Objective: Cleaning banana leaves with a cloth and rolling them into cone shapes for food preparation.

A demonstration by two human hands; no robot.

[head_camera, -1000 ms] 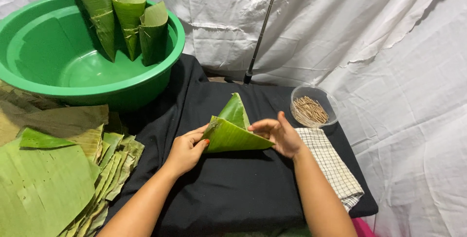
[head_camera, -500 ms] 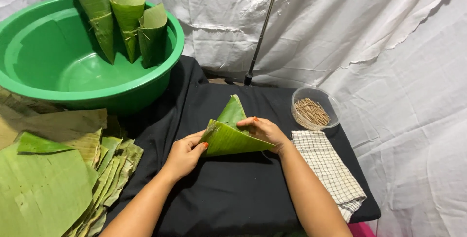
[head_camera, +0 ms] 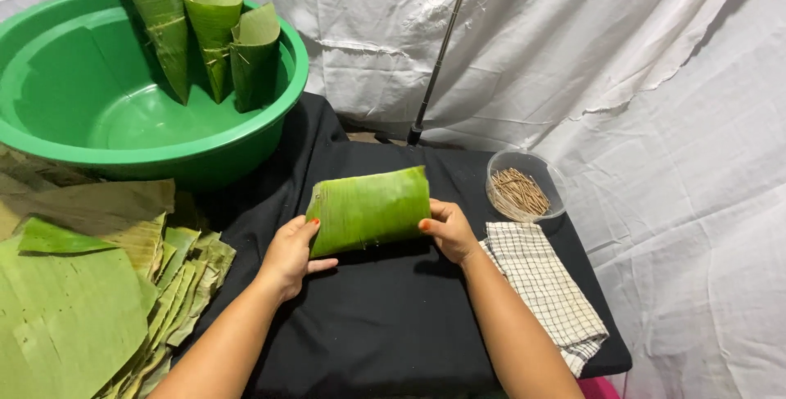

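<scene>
Now both hands grip a banana leaf piece (head_camera: 370, 211) above the black worktop (head_camera: 393, 317): left hand (head_camera: 291, 253) fingers pinched on its left end, right hand (head_camera: 449, 229) on the right. Earlier it was a folded cone; it lies flat, rectangular.

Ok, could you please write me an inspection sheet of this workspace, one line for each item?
Surface: small table covered with black cloth, mostly bare in front of the hands.
Job's things: green banana leaf piece, held flat between both hands above the cloth.
Clutter: round green plastic basin with three rolled leaf cones leaning inside; stack of cut banana leaves at left; clear round bowl of thin wooden sticks; checked white cloth at right.
Grippers: left hand grips the leaf's left edge; right hand grips its right edge.
Cables: nothing seen.
Surroundings: white sheet backdrop; thin dark pole standing behind the table.
</scene>
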